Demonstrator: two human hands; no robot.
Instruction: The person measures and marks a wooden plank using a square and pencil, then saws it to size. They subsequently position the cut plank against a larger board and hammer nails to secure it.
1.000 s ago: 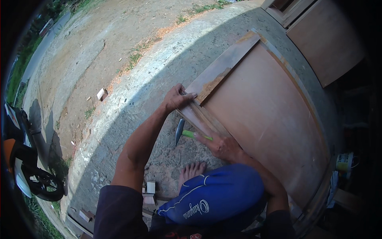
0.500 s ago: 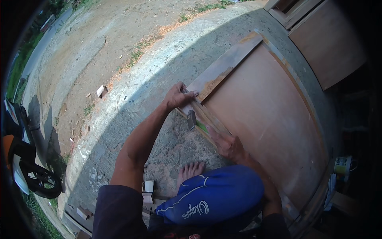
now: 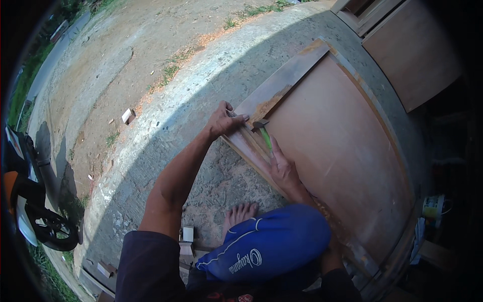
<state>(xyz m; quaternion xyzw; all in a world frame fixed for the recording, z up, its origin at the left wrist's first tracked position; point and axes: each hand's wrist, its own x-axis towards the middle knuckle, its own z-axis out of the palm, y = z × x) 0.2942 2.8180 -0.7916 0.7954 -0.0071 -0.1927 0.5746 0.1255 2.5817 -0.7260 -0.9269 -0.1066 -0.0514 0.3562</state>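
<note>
A large framed wooden panel [image 3: 337, 141] lies on the concrete, its top rail [image 3: 287, 85] pale with a brown-stained patch. A narrow wooden strip [image 3: 255, 143] runs along its left side. My left hand [image 3: 224, 122] is closed over the strip's far end at the panel's corner, thumb on top. In my right hand [image 3: 284, 168] is a hammer [image 3: 266, 136] with a green handle, fingers wrapped round it. The hammer's metal head is beside the strip, near the inner corner of the frame and close to my left thumb.
My bare foot [image 3: 240, 214] and blue-clad knee [image 3: 271, 241] are close to the panel's near left side. Wood blocks [image 3: 186, 241] lie by my left arm. Another board [image 3: 412, 55] stands far right, a small bucket [image 3: 432, 206] at right, a motorcycle [image 3: 40, 216] at left.
My right hand has moved the hammer away from me and to the right, from the strip's outer side across to the inner corner. My left hand keeps its place.
</note>
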